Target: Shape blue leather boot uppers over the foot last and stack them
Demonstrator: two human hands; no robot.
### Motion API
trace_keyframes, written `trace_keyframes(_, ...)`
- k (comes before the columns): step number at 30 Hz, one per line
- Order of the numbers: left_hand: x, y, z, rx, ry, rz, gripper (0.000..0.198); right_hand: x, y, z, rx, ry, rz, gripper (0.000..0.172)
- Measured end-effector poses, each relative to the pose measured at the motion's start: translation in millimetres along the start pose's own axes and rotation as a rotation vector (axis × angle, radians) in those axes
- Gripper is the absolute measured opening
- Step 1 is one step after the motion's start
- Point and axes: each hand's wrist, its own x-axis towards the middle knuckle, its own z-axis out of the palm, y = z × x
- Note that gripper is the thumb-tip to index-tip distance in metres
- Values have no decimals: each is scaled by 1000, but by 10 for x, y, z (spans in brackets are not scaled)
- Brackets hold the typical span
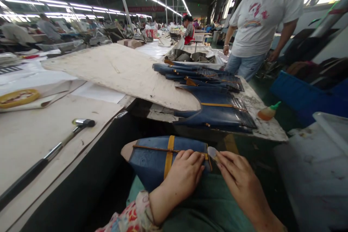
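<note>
Left hand [185,171] lies over blue piece [152,152] on green-covered lap [214,197], grip unclear, right hand [241,178] fingers pinch pale disc [212,152] at its end, likely edge-smoothing; next stroke calls for steady piece.

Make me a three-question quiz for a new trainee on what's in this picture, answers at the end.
1. True or false: the left hand rests on the blue piece.
2. Fill in the blank: the right hand holds a small pale tool whose visible end is ____ (pointed or rounded).
3. Multiple choice: what colour is the cap of the bottle?
A) red
B) green
C) black

Key:
1. True
2. Rounded
3. B
</note>
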Motion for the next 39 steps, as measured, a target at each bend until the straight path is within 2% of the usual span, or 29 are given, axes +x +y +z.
trace_keyframes(7, -104, -97, -16, -38, 61, -22, 28, -30, -76, 141, -27, -128, -33, 28)
trace_keyframes(16, -282, -329, -136, 66, 78, -39, 28, 135, -189, 147, 3, -212, -58, 29)
trace_keyframes(23, -324, -346, -150, 74, 78, -59, 29, 213, -430, 316, -19, -190, -151, 29)
trace_keyframes(29, -472, -501, -187, 127, 155, -110, 30, 324, -624, 497, -56, -215, -208, 29)
trace_keyframes(35, -678, -599, -225, 220, 244, -176, 33, 394, -667, 533, 55, -252, -168, 26)
trace_keyframes(39, -795, -589, -191, 273, 219, -139, 38, 417, -595, 486, 149, -315, -115, 25)
